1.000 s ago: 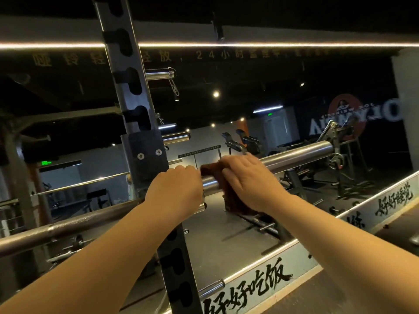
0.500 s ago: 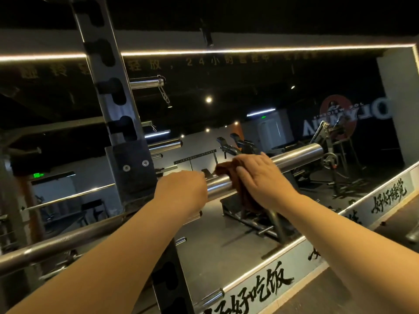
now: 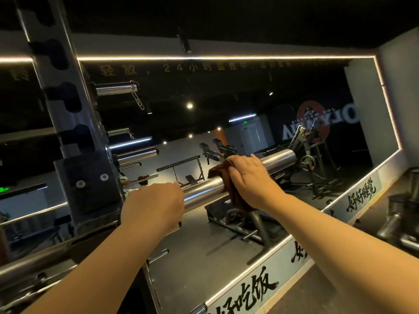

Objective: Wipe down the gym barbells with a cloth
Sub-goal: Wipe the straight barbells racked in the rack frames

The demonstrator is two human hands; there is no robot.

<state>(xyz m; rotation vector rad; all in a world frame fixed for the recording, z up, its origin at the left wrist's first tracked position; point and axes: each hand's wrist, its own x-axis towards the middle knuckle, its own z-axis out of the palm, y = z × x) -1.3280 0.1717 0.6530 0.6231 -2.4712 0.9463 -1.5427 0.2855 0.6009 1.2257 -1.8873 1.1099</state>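
A steel barbell (image 3: 204, 191) lies across the rack, its thick sleeve pointing up and to the right toward a wall mirror. My right hand (image 3: 251, 180) wraps a brown cloth (image 3: 223, 172) around the sleeve about midway along it, fingers curled over the top. My left hand (image 3: 154, 207) grips the bar at the inner end of the sleeve, just right of the rack upright. The thinner shaft (image 3: 34, 264) runs down to the left behind my left forearm.
The black rack upright (image 3: 74, 123) with its notched holes stands just left of my left hand. A large mirror (image 3: 226, 109) edged with light strips fills the wall ahead. Metal weight pegs (image 3: 394, 223) sit at the far right.
My right hand has slid the cloth outward along the sleeve, away from my left hand, leaving a stretch of bare steel between them. My view has tilted up and to the right.
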